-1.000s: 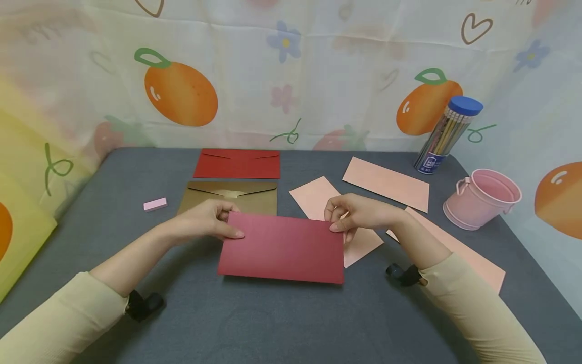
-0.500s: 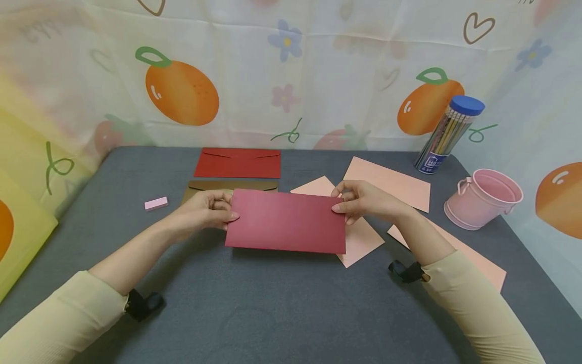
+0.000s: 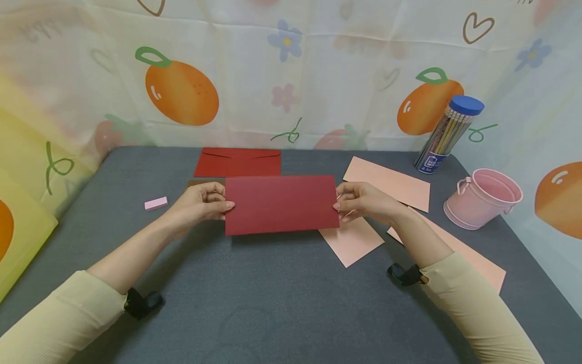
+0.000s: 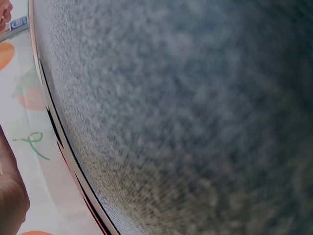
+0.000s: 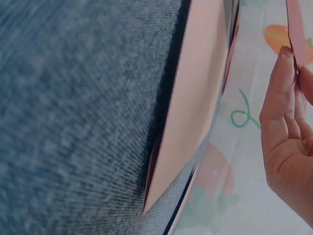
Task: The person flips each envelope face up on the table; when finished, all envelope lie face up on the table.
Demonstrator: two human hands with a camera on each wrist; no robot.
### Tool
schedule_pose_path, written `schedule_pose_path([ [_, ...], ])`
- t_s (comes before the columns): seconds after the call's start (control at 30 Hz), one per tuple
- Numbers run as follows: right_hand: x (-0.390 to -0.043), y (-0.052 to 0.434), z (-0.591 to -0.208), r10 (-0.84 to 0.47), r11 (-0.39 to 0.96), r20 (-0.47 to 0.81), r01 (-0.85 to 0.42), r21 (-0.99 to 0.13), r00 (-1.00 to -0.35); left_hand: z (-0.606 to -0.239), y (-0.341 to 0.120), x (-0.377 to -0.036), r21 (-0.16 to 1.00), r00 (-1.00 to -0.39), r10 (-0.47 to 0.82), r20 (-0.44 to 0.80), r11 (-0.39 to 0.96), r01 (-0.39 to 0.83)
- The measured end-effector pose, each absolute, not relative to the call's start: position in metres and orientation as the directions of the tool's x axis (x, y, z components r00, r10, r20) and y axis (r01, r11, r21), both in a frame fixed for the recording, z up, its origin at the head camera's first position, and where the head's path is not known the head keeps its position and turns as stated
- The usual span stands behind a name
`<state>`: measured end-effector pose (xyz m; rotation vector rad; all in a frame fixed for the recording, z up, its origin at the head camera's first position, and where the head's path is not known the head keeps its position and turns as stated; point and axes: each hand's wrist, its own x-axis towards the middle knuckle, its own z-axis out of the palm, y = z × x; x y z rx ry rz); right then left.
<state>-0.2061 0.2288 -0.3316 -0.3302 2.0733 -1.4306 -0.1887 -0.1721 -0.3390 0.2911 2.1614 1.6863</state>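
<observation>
Pinching dark red rectangular paper envelope [image 3: 282,203] at 9 and 3 o'clock, left hand [image 3: 202,202], right hand [image 3: 364,202]; we'd keep it level.

A: How is the light in the head view?
B: Bright, soft and even. The red envelope [image 3: 282,204] throws only a thin shadow onto the grey tabletop [image 3: 282,313] just below it, between the fingers [image 3: 226,205] at either end. No glare.

A: Is it sharp?
B: Mostly. The patterned cloth [image 3: 291,76] far beyond the fingers looks pale and washed out, and its lines bend toward the picture's edges.

A: And the wrist views?
B: Both are soft. The tabletop fills them as grainy blur, bulging like a dome in the left one. In the right one a pink sheet [image 5: 195,107] beside the fingers [image 5: 281,98] is smeared at its edges.
</observation>
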Motion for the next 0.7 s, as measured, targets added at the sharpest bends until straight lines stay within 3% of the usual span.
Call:
schedule_pose_path([
  [0.27, -0.204, 0.224, -0.332, -0.439, 0.315, -0.288, 0.155, -0.936, -0.851, -0.338, -0.176, -0.190, 0.978, -0.927, 0.337, -0.164, 0.178, -0.108],
  [0.53, -0.201, 0.217, -0.329, -0.406, 0.217, -0.278, 0.203, -0.955, -0.871, -0.335, -0.181, -0.190, 0.957, -0.956, 0.258, -0.142, 0.283, -0.065],
  [0.7, -0.202, 0.214, -0.329, -0.398, 0.177, -0.270, 0.215, -0.960, -0.877, -0.335, -0.182, -0.191, 0.969, -0.961, 0.249, -0.122, 0.238, -0.061],
])
